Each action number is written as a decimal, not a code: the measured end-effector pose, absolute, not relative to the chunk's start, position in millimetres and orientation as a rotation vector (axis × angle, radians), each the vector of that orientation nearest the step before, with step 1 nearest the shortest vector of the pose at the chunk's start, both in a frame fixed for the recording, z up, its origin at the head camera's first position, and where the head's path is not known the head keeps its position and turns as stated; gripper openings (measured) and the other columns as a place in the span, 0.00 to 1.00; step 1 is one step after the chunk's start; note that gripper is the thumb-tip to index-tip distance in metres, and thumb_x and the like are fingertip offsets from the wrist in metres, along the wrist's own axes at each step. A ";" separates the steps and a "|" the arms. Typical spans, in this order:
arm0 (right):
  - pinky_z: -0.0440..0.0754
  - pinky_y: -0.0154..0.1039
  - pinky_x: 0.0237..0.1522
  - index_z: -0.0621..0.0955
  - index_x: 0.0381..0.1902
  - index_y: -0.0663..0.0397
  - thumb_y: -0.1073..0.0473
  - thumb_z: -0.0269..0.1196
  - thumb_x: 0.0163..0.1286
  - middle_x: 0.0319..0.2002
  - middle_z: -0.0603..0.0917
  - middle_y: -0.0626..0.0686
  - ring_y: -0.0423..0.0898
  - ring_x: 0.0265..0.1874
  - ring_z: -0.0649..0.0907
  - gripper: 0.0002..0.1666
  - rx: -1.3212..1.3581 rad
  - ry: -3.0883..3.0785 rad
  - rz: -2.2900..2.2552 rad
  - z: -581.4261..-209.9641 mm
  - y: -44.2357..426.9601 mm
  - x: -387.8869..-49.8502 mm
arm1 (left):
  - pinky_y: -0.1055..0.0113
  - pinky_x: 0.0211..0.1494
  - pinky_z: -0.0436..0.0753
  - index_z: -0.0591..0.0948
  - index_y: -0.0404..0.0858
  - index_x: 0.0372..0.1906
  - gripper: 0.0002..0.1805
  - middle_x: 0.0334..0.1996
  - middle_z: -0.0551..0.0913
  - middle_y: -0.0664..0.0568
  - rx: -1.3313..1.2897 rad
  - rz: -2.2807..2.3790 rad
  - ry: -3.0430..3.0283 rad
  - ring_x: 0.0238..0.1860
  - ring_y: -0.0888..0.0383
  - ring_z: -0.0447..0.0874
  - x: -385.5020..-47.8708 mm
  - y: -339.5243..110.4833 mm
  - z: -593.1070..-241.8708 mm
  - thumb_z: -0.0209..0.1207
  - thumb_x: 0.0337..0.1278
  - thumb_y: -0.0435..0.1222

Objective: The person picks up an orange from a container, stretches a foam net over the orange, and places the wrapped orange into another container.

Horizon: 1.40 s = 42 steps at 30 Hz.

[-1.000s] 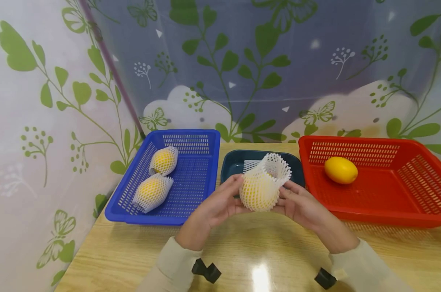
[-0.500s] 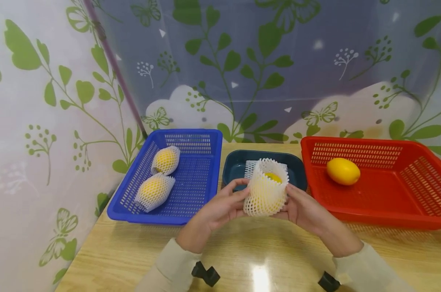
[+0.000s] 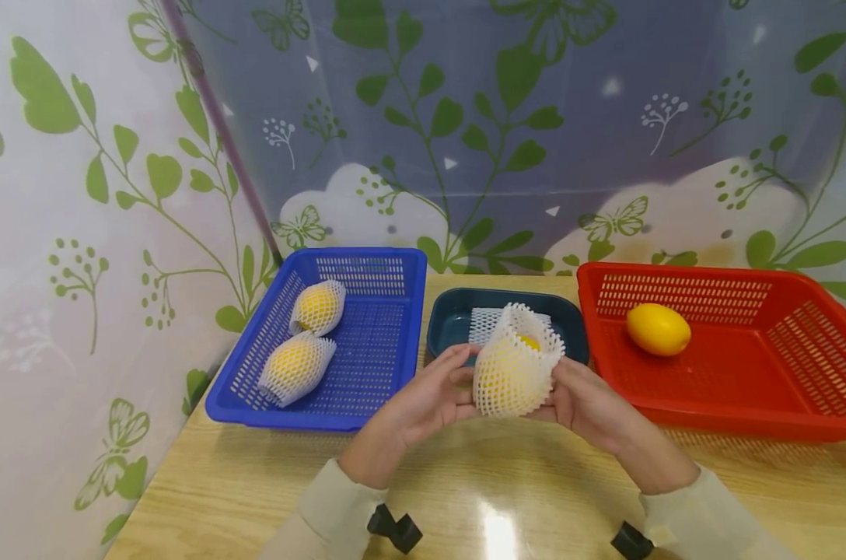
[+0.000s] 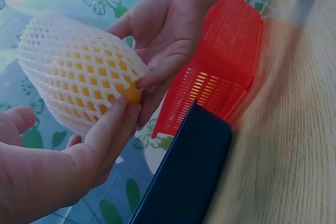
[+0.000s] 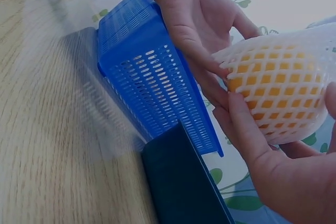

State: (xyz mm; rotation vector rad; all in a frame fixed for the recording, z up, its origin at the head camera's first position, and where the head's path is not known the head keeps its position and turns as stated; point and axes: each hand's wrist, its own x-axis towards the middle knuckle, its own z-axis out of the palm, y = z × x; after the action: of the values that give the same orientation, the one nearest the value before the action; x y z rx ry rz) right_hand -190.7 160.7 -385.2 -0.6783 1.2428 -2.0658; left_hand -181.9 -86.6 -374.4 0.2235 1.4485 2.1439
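Between both hands is an oval yellow fruit, lemon-like, inside a white foam net sleeve [image 3: 510, 381]. The sleeve's upper end gapes, and a bit of bare yellow shows in it. My left hand [image 3: 430, 397] holds the sleeved fruit from its left side and below. On the other side my right hand [image 3: 591, 400] grips it, thumb near the sleeve's edge. In the left wrist view, fingertips of both hands meet under the netted fruit [image 4: 89, 77]. The right wrist view also shows the netted fruit [image 5: 278, 87] held by both hands. Some fingers are hidden behind it.
A dark green tray [image 3: 444, 299] with flat white foam nets [image 3: 484, 323] stands behind the hands. Left of it, a blue basket [image 3: 419, 327] holds two netted fruits [image 3: 297, 365]. At right, a red basket [image 3: 731, 416] holds one bare yellow fruit [image 3: 658, 329].
The netted fruit has been turned and tilted in the hands, and has come slightly lower and to the right. The yellow inside the sleeve's opening shows more than a second ago. Both hands keep hold.
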 end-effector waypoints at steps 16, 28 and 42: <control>0.79 0.43 0.55 0.72 0.64 0.39 0.60 0.43 0.80 0.55 0.82 0.47 0.46 0.50 0.83 0.20 -0.585 1.290 -2.119 -386.5 161.1 -187.1 | 0.46 0.62 0.73 0.58 0.41 0.66 0.21 0.65 0.65 0.39 0.232 2.140 1.465 0.55 0.42 0.75 -180.3 -84.8 -372.7 0.39 0.77 0.46; 0.78 0.51 0.56 0.53 0.72 0.42 0.45 0.34 0.81 0.60 0.76 0.48 0.51 0.54 0.81 0.26 -0.542 1.274 -2.055 -385.0 156.4 -190.1 | 0.52 0.57 0.78 0.59 0.40 0.67 0.20 0.54 0.72 0.44 0.220 2.147 1.457 0.50 0.49 0.79 -181.5 -82.4 -377.3 0.44 0.76 0.38; 0.78 0.49 0.57 0.57 0.70 0.35 0.47 0.34 0.81 0.60 0.76 0.44 0.47 0.54 0.80 0.23 -0.521 1.323 -2.073 -386.4 158.4 -188.8 | 0.53 0.56 0.80 0.63 0.41 0.63 0.18 0.57 0.71 0.41 0.182 2.173 1.442 0.49 0.47 0.79 -180.8 -79.7 -379.4 0.44 0.76 0.43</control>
State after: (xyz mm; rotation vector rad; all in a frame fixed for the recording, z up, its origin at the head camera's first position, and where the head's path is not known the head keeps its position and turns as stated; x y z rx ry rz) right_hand -188.8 158.4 -386.4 -0.5214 1.3229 -2.0732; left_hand -180.8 -79.7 -379.4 0.1824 1.4415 2.1733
